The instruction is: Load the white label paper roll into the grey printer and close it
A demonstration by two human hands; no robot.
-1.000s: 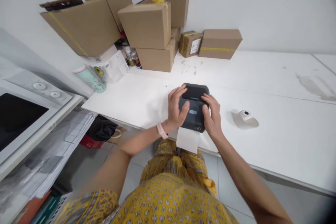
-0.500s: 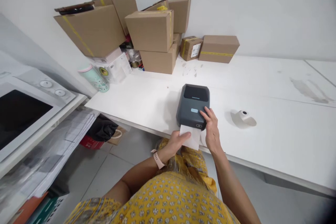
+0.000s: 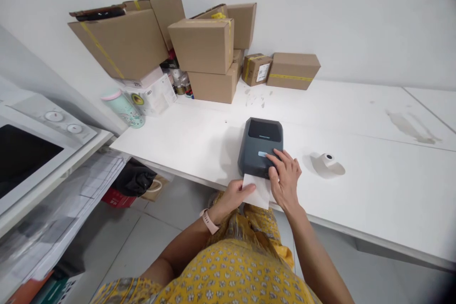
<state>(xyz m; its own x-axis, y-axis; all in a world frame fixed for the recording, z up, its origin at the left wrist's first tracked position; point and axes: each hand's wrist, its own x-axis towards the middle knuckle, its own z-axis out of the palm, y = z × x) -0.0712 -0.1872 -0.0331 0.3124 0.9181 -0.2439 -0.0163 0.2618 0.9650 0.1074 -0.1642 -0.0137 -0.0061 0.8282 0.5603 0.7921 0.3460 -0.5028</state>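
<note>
A dark grey label printer (image 3: 261, 145) with a light blue button stands near the front edge of the white table. White paper (image 3: 260, 192) sticks out of its front end, over the table's edge. My left hand (image 3: 237, 194) pinches the left side of this paper, thumb on top and the other fingers beneath. My right hand (image 3: 285, 175) rests on the printer's lower right corner, fingers bent and apart, with a fingertip at the button. It grips nothing.
A small white paper roll (image 3: 328, 159) lies right of the printer on the table (image 3: 374, 190). Cardboard boxes (image 3: 201, 45) are stacked at the back left, near a mint tumbler (image 3: 124, 108). A microwave (image 3: 32, 147) stands at the far left.
My right hand has moved up and left over the printer, and a fingertip has come to the button. My left hand still holds the paper. The view has shifted slightly.
</note>
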